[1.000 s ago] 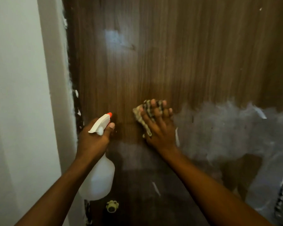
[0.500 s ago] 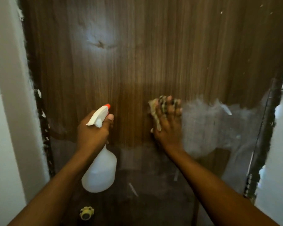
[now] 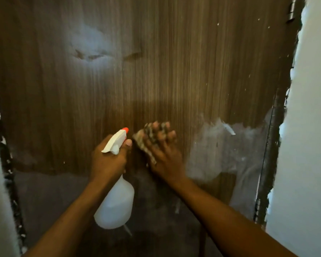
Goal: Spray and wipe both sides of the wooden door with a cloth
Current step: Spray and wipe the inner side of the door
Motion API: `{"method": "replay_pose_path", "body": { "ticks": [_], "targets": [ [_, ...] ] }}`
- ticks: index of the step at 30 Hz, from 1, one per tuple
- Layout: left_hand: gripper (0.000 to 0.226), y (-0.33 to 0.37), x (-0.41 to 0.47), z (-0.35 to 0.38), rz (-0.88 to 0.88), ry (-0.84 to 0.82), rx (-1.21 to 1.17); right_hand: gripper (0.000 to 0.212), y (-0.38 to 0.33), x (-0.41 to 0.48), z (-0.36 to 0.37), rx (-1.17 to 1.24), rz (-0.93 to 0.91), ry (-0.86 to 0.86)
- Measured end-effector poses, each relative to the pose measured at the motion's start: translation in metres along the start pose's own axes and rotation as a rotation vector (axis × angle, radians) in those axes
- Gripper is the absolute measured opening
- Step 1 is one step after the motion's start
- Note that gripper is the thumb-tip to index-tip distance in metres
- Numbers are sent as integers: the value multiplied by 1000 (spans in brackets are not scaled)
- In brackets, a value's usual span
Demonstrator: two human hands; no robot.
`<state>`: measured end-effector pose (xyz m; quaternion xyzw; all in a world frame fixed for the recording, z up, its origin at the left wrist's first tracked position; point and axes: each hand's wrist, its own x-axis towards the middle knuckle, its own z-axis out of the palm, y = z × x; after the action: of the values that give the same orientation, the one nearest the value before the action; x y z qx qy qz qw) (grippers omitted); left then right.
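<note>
Both hands are busy mid-door: the right hand [image 3: 165, 158] presses the checked cloth [image 3: 140, 140] with spread fingers against the wooden door [image 3: 174, 71] to scrub. The left hand [image 3: 107, 162] grips the spray bottle [image 3: 115, 206] alongside, probably ready to re-wet.

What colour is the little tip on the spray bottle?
Orange-red. The nozzle tip sits on the white spray bottle, seen in the head view.

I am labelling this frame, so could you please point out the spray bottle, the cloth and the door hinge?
spray bottle [image 3: 115, 206], head view, on its translucent white body.
checked cloth [image 3: 142, 145], head view, on its uncovered left edge.
door hinge [image 3: 291, 12], head view, on its metal barrel, top right.
</note>
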<state>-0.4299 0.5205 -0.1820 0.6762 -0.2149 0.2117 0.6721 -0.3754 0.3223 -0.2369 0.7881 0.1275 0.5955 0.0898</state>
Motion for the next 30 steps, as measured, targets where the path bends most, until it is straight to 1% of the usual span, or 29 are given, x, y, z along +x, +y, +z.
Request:
{"method": "replay_pose_path", "body": {
  "ticks": [2, 4, 5, 6, 8, 9, 11, 12, 14, 15, 16, 17, 18, 19, 20, 21, 22, 23, 24, 25, 26, 27, 29, 30],
  "targets": [
    [22, -1, 2, 2, -6, -6, -19, 58, 10, -29, 0, -29, -142, -37],
    [26, -2, 5, 3, -5, -15, -13, 63, 34, -47, -6, -80, -180, -56],
    [26, -1, 7, 2, -8, -22, -12, 68, 45, -47, -10, -93, -133, -55],
    [25, 0, 10, 2, -16, -31, -27, 72, 50, -40, -14, -94, -45, -28],
    [20, 4, 17, 0, 2, -47, -31, 75, 34, -7, -15, -74, 128, 44],
    [18, 7, 19, -1, 25, -57, -24, 75, 16, 12, -13, -45, 162, 68],
    [21, 5, 23, -5, 69, -51, -36, 69, -22, 34, -3, 30, 103, 74],
    [32, 3, 23, -8, 73, -70, -53, 65, -36, 37, 1, 52, 48, 68],
    [67, -12, 24, -6, 41, -92, -80, 62, -32, 19, 9, 33, -14, 34],
    [69, -17, 21, -3, -1, -99, -69, 62, -22, 5, 9, 11, -28, 33],
    [50, -23, 19, 2, -23, -114, -50, 62, -10, -9, 8, -11, -20, 31],
    [27, -25, 14, 7, -40, -115, -28, 64, 4, -23, 6, -29, 8, 20],
    [19, -28, 10, 13, -37, -118, -35, 67, 20, -34, 1, -58, 62, 0],
    [19, -27, 6, 22, -39, -111, -47, 72, 37, -39, -4, -98, 151, -13],
    [16, -27, 4, 29, -30, -120, -58, 76, 53, -37, -9, -121, 281, -18],
    [15, -24, 1, 36, -24, -119, -53, 76, 65, -27, -14, -125, 444, 5],
    [18, -21, -3, 44, -17, -129, -57, 70, 75, -13, -19, -103, 613, 42],
    [22, -19, -4, 51, -23, -121, -71, 64, 82, 2, -23, -70, 741, 77],
    [26, -19, -4, 57, -26, -125, -84, 61, 84, 15, -25, -44, 813, 96],
    [30, -16, -5, 64, -37, -119, -94, 60, 85, 23, -27, -32, 811, 93],
    [32, -16, -5, 70, -38, -120, -108, 62, 86, 21, -27, -41, 719, 66],
    [31, -13, -7, 76, -27, -116, -117, 66, 89, 7, -27, -70, 551, 23],
    [25, -10, -7, 82, -11, -116, -123, 83, 98, -37, -31, -145, 198, -137],
    [22, -9, -8, 88, -4, -123, -133, 91, 112, -61, -37, -181, 113, -215]
  ]
}}
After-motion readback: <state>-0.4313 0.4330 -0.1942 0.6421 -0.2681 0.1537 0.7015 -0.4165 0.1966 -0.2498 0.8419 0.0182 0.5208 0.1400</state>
